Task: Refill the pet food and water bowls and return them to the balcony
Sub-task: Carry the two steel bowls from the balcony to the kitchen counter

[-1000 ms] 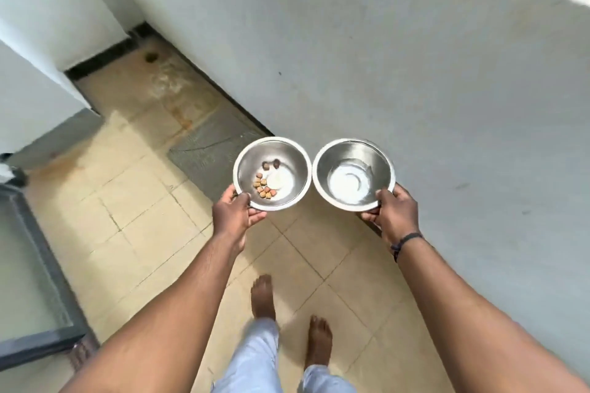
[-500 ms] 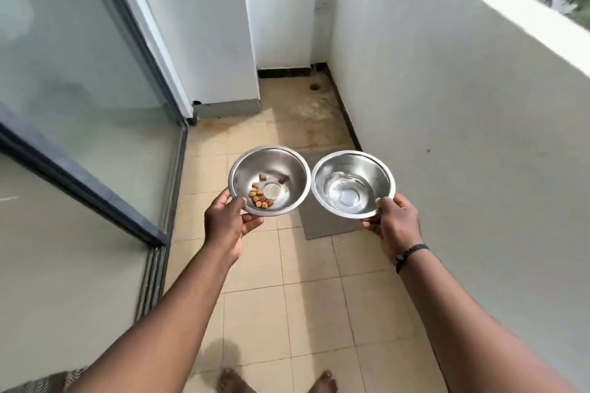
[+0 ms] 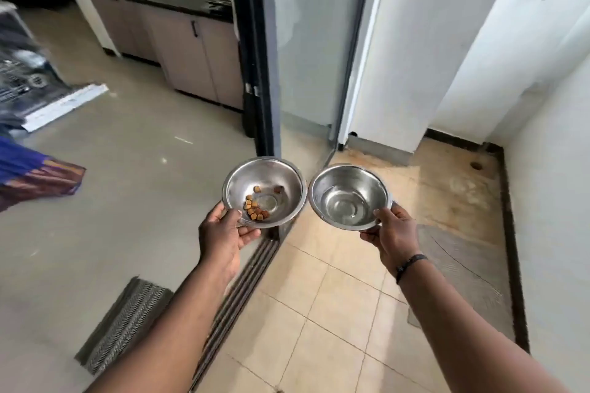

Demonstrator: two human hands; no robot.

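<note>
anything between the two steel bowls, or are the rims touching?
Head view: nothing between food bowl and water bowl; rims nearly meet, contact unclear.

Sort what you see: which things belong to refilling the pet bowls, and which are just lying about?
Job: food bowl in left hand; water bowl in right hand.

Lying about: striped doormat, grey mat, purple cloth.

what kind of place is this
Likely a home, at the doorway between a tiled balcony and an indoor room: a sliding door track on the floor, a glass door, and kitchen-style cabinets inside.
</note>
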